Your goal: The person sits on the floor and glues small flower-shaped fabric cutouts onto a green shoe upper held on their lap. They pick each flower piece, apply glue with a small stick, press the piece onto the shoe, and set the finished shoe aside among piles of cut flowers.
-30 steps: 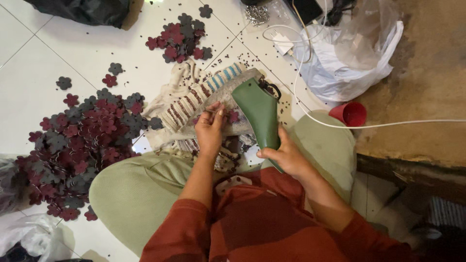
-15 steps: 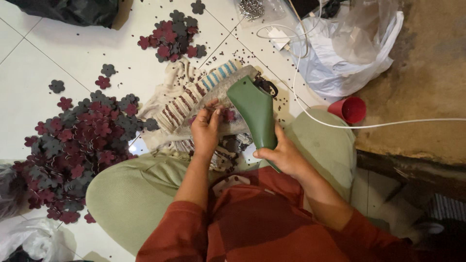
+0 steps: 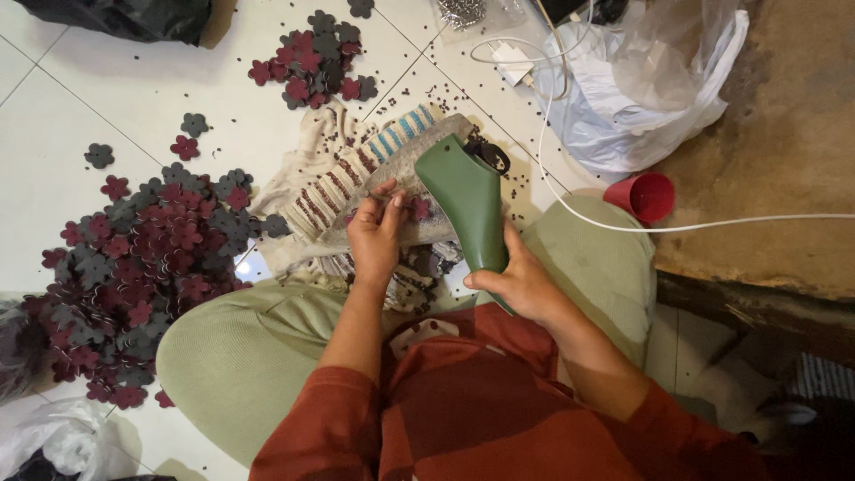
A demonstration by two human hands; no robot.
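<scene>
White tile floor spreads under us as we sit cross-legged in pale green trousers and a rust-red top. To our right runs a brown stone ledge, with a clear plastic bag slumped against it. To our left lies a big heap of maroon and grey flowers, flat cut-outs, with a smaller cluster farther ahead and tiny dark beads scattered between. A striped cloth sits crumpled just past our knees.

Above it we hold a green shoe last, tilted, with a grey piece wrapped against its side. Our right hand closes around the last's lower end, fingers curled tight on it. Our left hand rests on the grey piece, fingertips narrowed together and pressing beside a maroon flower stuck there.

A white cable loops from a charger across our right knee and off to the right. A small red cup stands at the foot of the ledge, touching the cable.
</scene>
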